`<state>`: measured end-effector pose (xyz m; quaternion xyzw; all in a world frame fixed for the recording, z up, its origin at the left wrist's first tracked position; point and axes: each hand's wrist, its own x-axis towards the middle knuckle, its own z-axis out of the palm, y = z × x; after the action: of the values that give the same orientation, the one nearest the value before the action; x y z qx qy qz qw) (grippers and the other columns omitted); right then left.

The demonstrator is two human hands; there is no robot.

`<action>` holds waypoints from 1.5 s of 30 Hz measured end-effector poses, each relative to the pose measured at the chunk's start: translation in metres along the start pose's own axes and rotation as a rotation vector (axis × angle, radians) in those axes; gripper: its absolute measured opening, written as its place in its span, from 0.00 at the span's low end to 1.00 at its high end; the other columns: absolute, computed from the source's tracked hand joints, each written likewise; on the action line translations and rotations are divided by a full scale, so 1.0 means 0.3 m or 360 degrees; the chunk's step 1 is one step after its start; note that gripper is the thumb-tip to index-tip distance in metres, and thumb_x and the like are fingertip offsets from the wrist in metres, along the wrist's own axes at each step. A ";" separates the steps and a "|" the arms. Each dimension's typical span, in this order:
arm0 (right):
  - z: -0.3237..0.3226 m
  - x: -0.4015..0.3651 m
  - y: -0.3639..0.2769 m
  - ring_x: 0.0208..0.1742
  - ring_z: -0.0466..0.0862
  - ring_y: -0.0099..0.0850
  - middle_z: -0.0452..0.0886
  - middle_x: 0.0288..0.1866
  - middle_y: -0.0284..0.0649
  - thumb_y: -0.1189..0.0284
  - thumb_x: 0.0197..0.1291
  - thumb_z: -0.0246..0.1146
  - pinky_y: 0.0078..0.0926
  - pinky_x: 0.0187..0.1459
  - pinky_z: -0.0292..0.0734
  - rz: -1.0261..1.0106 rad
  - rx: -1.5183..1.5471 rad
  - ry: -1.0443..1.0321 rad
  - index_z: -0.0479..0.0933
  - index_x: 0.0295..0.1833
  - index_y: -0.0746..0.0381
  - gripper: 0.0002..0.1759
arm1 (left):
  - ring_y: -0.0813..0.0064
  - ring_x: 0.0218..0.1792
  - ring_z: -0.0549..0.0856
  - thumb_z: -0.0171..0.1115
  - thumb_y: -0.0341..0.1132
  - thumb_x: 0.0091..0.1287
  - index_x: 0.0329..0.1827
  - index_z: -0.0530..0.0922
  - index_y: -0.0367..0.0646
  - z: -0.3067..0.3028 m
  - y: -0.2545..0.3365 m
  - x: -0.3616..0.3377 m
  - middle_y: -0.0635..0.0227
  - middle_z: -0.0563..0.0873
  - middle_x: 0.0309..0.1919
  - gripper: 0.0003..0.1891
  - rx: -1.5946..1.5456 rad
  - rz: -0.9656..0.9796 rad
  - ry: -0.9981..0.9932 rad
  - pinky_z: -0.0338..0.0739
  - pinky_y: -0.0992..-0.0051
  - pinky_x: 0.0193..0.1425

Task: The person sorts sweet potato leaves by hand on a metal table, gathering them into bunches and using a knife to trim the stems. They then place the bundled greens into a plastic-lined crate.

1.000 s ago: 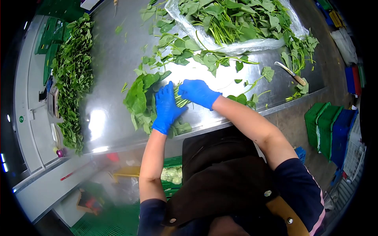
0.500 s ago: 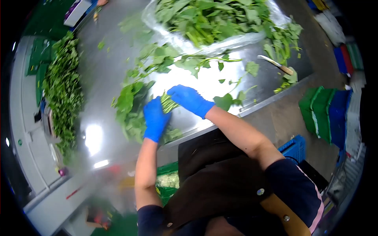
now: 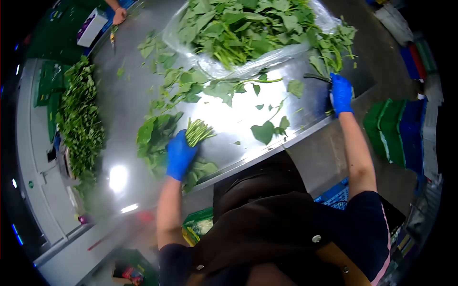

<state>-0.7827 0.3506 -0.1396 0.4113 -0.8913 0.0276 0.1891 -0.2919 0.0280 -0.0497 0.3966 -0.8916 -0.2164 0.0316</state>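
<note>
My left hand [image 3: 181,153], in a blue glove, is closed round a bunch of leafy greens [image 3: 199,132], its cut stems pointing right and its leaves spread to the left. At the table's right edge my right hand [image 3: 341,94], also gloved in blue, is closed on the handle of a knife [image 3: 317,76], whose curved blade points left. Loose leaves [image 3: 263,132] and stems lie on the metal table [image 3: 129,157] between my hands. Past them, a large heap of greens [image 3: 248,28] rests on clear plastic film [image 3: 217,71].
A long row of greens [image 3: 80,124] lines the left side. At the upper left are a co-worker's hand [image 3: 119,16], scissors [image 3: 112,38] and a white box [image 3: 92,28]. Green crates [image 3: 386,128] stand on the right, and a blue crate [image 3: 336,194] is below the table edge.
My right hand has left the bunch and moved right to the knife, gripping its handle. My left hand still holds the bunch, slightly lower. A co-worker's hand shows more at the upper left.
</note>
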 end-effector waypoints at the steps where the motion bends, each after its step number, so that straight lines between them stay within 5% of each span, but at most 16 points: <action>1: -0.045 0.024 0.010 0.46 0.79 0.46 0.80 0.39 0.45 0.75 0.53 0.58 0.44 0.49 0.72 -0.0020 -0.0057 -0.0186 0.79 0.53 0.55 0.19 | 0.50 0.36 0.85 0.70 0.36 0.49 0.43 0.79 0.41 -0.013 -0.003 -0.001 0.50 0.85 0.35 0.18 0.0030 -0.0020 -0.0010 0.80 0.59 0.40; 4: -0.082 0.046 0.026 0.39 0.79 0.45 0.78 0.34 0.44 0.76 0.49 0.65 0.40 0.42 0.74 -0.0215 0.0338 -0.0095 0.77 0.50 0.55 0.19 | 0.50 0.39 0.85 0.70 0.35 0.48 0.50 0.77 0.41 -0.011 -0.026 0.001 0.51 0.85 0.38 0.24 -0.0007 -0.0087 0.0068 0.80 0.59 0.43; 7: -0.215 0.049 -0.119 0.38 0.81 0.46 0.79 0.36 0.44 0.78 0.53 0.64 0.36 0.39 0.75 0.0282 0.1195 -0.0383 0.74 0.48 0.58 0.16 | 0.50 0.41 0.84 0.70 0.35 0.47 0.52 0.76 0.40 -0.010 -0.037 0.013 0.52 0.85 0.39 0.26 -0.0036 -0.0095 0.0154 0.79 0.59 0.45; 9: -0.330 0.038 -0.278 0.40 0.83 0.44 0.80 0.39 0.47 0.75 0.56 0.64 0.36 0.40 0.76 0.0324 0.1094 -0.0480 0.72 0.47 0.59 0.14 | 0.50 0.41 0.84 0.70 0.35 0.47 0.52 0.76 0.40 -0.020 -0.036 0.041 0.52 0.85 0.40 0.26 -0.0046 -0.0071 0.0223 0.79 0.59 0.45; 11: -0.395 0.016 -0.494 0.34 0.84 0.36 0.82 0.33 0.39 0.71 0.56 0.64 0.33 0.36 0.77 0.0142 0.1566 -0.0205 0.75 0.53 0.55 0.17 | 0.49 0.40 0.84 0.70 0.36 0.47 0.46 0.77 0.40 0.014 -0.051 0.069 0.50 0.85 0.38 0.22 -0.0004 -0.0116 0.0205 0.79 0.58 0.44; 13: -0.467 -0.026 -0.689 0.34 0.83 0.29 0.82 0.39 0.37 0.72 0.60 0.64 0.26 0.39 0.78 0.0343 0.1798 -0.0985 0.76 0.53 0.56 0.15 | 0.49 0.39 0.84 0.70 0.37 0.46 0.42 0.78 0.39 0.052 -0.061 0.108 0.49 0.85 0.36 0.20 0.0079 -0.0159 0.0002 0.79 0.57 0.43; 14: -0.407 -0.082 -0.792 0.35 0.83 0.31 0.80 0.41 0.37 0.71 0.61 0.63 0.27 0.38 0.78 0.0092 0.1966 -0.0698 0.76 0.51 0.57 0.13 | 0.48 0.37 0.84 0.70 0.39 0.45 0.36 0.78 0.39 0.081 -0.060 0.120 0.50 0.84 0.32 0.17 0.0079 -0.0120 0.0027 0.79 0.57 0.42; 15: -0.409 -0.102 -0.885 0.37 0.83 0.34 0.79 0.40 0.37 0.71 0.62 0.62 0.31 0.37 0.78 -0.0004 0.2005 -0.0772 0.76 0.50 0.56 0.10 | 0.49 0.36 0.84 0.70 0.39 0.45 0.36 0.78 0.39 0.091 -0.056 0.115 0.50 0.84 0.32 0.17 0.0039 -0.0120 0.0034 0.79 0.57 0.42; 17: -0.355 -0.145 -1.062 0.32 0.82 0.32 0.76 0.38 0.37 0.76 0.55 0.59 0.27 0.32 0.79 -0.0522 0.1547 -0.0350 0.75 0.41 0.57 0.07 | 0.49 0.35 0.84 0.70 0.39 0.45 0.35 0.78 0.39 0.078 -0.062 0.116 0.51 0.84 0.30 0.18 -0.0014 -0.0102 0.0057 0.79 0.57 0.42; 18: -0.368 -0.151 -1.121 0.26 0.80 0.28 0.75 0.37 0.37 0.75 0.52 0.58 0.22 0.29 0.77 -0.0671 0.1178 -0.0473 0.73 0.36 0.57 0.04 | 0.49 0.35 0.84 0.70 0.40 0.45 0.35 0.78 0.39 0.075 -0.053 0.114 0.50 0.84 0.30 0.18 -0.0042 -0.0125 0.0073 0.79 0.57 0.42; 19: -0.371 -0.154 -1.170 0.24 0.81 0.34 0.77 0.35 0.38 0.74 0.57 0.56 0.29 0.27 0.77 -0.0685 0.1284 -0.0552 0.71 0.37 0.58 0.02 | 0.49 0.35 0.84 0.70 0.40 0.45 0.35 0.78 0.39 0.073 -0.053 0.117 0.50 0.84 0.31 0.18 -0.0047 -0.0130 0.0058 0.79 0.57 0.42; 24: -0.351 -0.155 -1.319 0.30 0.82 0.50 0.81 0.29 0.48 0.67 0.66 0.53 0.47 0.31 0.77 -0.0267 0.1695 -0.1109 0.70 0.42 0.62 0.08 | 0.51 0.36 0.84 0.70 0.41 0.46 0.38 0.77 0.39 0.089 -0.082 0.113 0.52 0.84 0.33 0.20 0.0017 -0.0139 -0.0032 0.77 0.57 0.45; 30: -0.332 -0.126 -1.385 0.33 0.83 0.50 0.81 0.30 0.52 0.68 0.66 0.52 0.44 0.35 0.78 -0.0248 0.1185 -0.1269 0.71 0.45 0.64 0.11 | 0.52 0.36 0.83 0.70 0.42 0.48 0.41 0.75 0.40 0.104 -0.111 0.101 0.54 0.82 0.35 0.21 0.0080 -0.0096 -0.0035 0.75 0.56 0.45; 32: -0.253 -0.164 -1.411 0.35 0.84 0.49 0.82 0.32 0.53 0.69 0.66 0.50 0.45 0.37 0.78 -0.0463 0.1176 -0.1110 0.72 0.45 0.66 0.11 | 0.52 0.37 0.82 0.69 0.42 0.48 0.41 0.74 0.40 0.110 -0.117 0.089 0.54 0.82 0.35 0.21 0.0081 -0.0048 -0.0004 0.75 0.56 0.44; 35: -0.160 -0.191 -1.448 0.32 0.84 0.48 0.82 0.29 0.52 0.71 0.64 0.50 0.46 0.33 0.78 -0.0339 0.1321 -0.0964 0.74 0.45 0.66 0.12 | 0.48 0.35 0.82 0.65 0.36 0.49 0.40 0.74 0.38 0.118 -0.104 0.096 0.50 0.81 0.32 0.17 -0.0135 -0.0056 0.0042 0.76 0.53 0.40; 45: -0.352 -0.194 -1.334 0.36 0.85 0.50 0.82 0.33 0.54 0.76 0.59 0.54 0.45 0.36 0.80 -0.0070 0.1354 -0.1223 0.72 0.41 0.66 0.07 | 0.47 0.37 0.84 0.70 0.44 0.52 0.41 0.79 0.39 0.091 -0.070 0.095 0.49 0.85 0.34 0.19 -0.0063 -0.0068 0.0095 0.78 0.56 0.40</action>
<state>-0.4177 0.1499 -0.1052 0.4501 -0.7977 0.2285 -0.3300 -0.3030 0.0048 -0.0864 0.4212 -0.8771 -0.2226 0.0615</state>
